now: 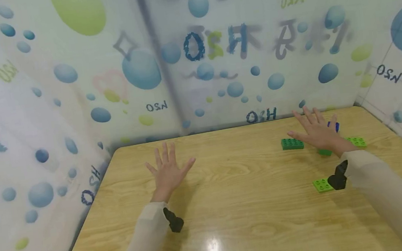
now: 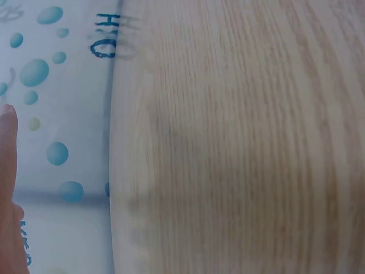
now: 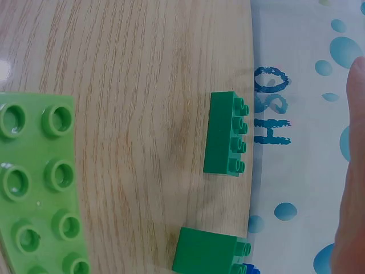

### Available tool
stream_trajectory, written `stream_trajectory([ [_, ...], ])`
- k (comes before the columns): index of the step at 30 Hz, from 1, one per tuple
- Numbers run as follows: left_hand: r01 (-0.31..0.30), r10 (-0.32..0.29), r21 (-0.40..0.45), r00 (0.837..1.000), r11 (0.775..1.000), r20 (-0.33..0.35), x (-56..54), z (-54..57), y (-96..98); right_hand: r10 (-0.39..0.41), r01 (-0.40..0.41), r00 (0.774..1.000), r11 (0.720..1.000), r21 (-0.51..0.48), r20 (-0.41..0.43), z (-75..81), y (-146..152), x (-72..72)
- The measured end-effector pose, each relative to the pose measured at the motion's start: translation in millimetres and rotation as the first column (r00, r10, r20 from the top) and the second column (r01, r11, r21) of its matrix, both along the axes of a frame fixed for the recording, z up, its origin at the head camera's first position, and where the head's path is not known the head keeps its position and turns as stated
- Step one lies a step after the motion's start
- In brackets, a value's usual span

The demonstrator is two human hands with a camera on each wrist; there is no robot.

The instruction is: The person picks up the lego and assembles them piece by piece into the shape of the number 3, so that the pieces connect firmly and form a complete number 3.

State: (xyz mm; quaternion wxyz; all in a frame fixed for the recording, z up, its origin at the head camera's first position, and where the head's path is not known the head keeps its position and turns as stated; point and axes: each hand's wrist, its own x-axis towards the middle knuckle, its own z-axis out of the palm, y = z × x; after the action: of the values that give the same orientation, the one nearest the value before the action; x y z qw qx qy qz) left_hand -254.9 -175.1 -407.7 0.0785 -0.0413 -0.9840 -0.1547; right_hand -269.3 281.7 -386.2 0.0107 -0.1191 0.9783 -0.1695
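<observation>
My left hand (image 1: 168,173) is held over the left part of the wooden table, its fingers spread and nothing in it. In the left wrist view only a finger edge (image 2: 7,188) shows. Over the right part hovers my right hand (image 1: 318,132), also with spread fingers and holding nothing. Around it lie toy building bricks. A dark green brick (image 1: 292,144) is just left of the thumb. Partly covered by the right hand are another green brick (image 3: 208,252) and a blue brick (image 1: 333,126). A light green brick (image 1: 357,141) sits right of the wrist; a flat light green brick (image 1: 322,186) lies nearer me.
The wooden table (image 1: 236,222) has a glare spot near its front. Curtain-like walls (image 1: 197,96) with blue and green dots close it in at the back and both sides. Each sleeve carries a small black wrist device (image 1: 174,221).
</observation>
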Motion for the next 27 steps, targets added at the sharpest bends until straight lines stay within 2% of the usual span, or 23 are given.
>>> stream_trajectory([
  [5,0.015,-0.014,0.020,1.000,1.000,-0.006,2.5,-0.4,1.3,-0.006,0.006,1.000,1.000,-0.009,-0.002,1.1,2,2.1],
  [8,0.047,-0.045,0.045,0.998,0.998,-0.038,6.7,-0.9,9.2,-0.003,0.002,1.000,1.000,-0.022,-0.020,3.4,5,3.3],
  [10,0.084,-0.079,0.060,0.993,0.995,-0.088,10.8,-1.1,20.1,0.011,-0.013,0.999,0.999,-0.038,-0.048,6.0,9,3.8],
  [13,0.187,-0.171,0.096,0.973,0.978,-0.155,19.1,-0.7,45.4,0.041,-0.049,0.995,0.995,-0.089,-0.089,9.2,18,5.1],
  [16,0.313,-0.290,0.176,0.946,0.933,-0.142,28.1,-2.7,78.9,0.054,-0.066,0.995,0.986,-0.153,-0.083,11.2,31,9.4],
  [20,0.430,-0.439,0.323,0.897,0.843,-0.049,39.4,-10.8,126.9,0.041,-0.048,0.998,0.987,-0.156,-0.050,9.8,48,16.3],
  [24,0.470,-0.539,0.442,0.842,0.764,0.037,49.1,-21.4,173.4,0.040,-0.045,0.999,0.990,-0.133,-0.035,4.0,56,20.1],
  [27,0.469,-0.579,0.493,0.810,0.733,0.091,55.9,-29.1,206.1,0.039,-0.038,0.999,0.990,-0.135,0.002,-2.4,60,20.3],
])
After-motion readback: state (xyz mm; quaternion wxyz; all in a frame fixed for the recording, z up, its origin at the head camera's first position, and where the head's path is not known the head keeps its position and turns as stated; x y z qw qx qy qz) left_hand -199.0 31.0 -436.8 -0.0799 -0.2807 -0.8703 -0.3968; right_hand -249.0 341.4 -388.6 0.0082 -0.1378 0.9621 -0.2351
